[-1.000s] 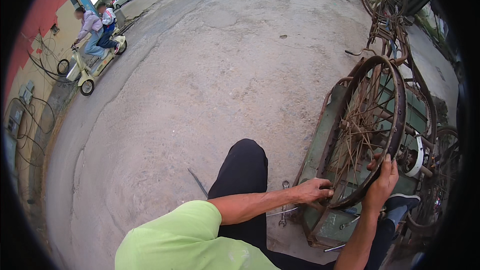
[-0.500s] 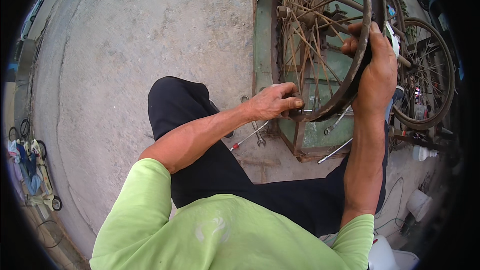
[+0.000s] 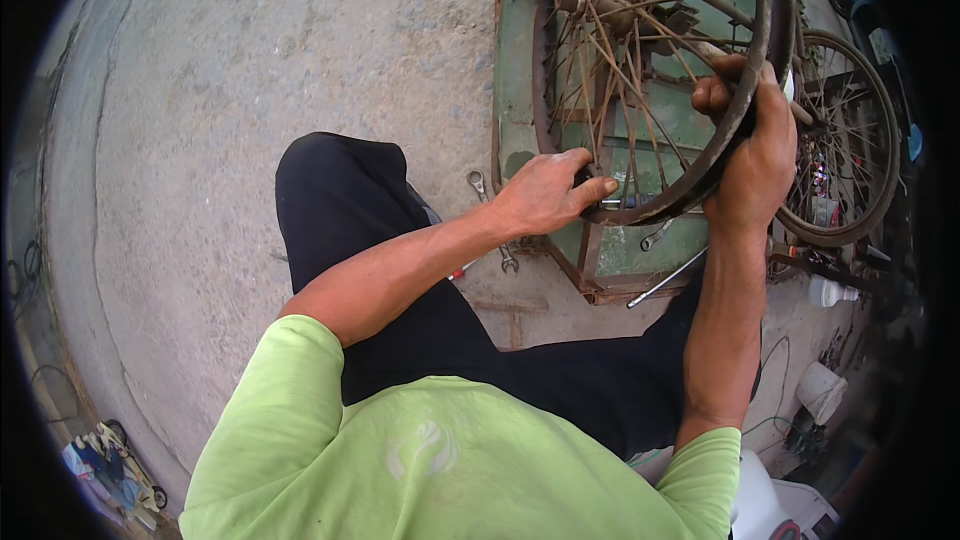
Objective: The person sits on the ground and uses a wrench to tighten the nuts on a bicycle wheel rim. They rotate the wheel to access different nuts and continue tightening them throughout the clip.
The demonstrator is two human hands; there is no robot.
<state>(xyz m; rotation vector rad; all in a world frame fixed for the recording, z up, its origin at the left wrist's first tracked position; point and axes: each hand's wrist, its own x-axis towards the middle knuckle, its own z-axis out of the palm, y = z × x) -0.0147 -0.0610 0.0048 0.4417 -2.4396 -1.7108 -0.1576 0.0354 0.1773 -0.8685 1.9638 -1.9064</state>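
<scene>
Keep your right hand (image 3: 755, 155) clamped on the rusty spoked bicycle wheel rim (image 3: 765, 70); pinch the left hand (image 3: 545, 190) squarely at its lower edge.

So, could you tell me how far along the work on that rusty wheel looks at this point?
Done: the rusty wheel has no tyre and stands on the green frame. In hand: the right hand grips the rim while the left hand works at its lower edge. Left: the rust remains, and spanners lie out on the concrete.

Both hands — left hand (image 3: 545, 192), right hand (image 3: 752, 145) — on rusty wheel rim (image 3: 765, 50)
</scene>
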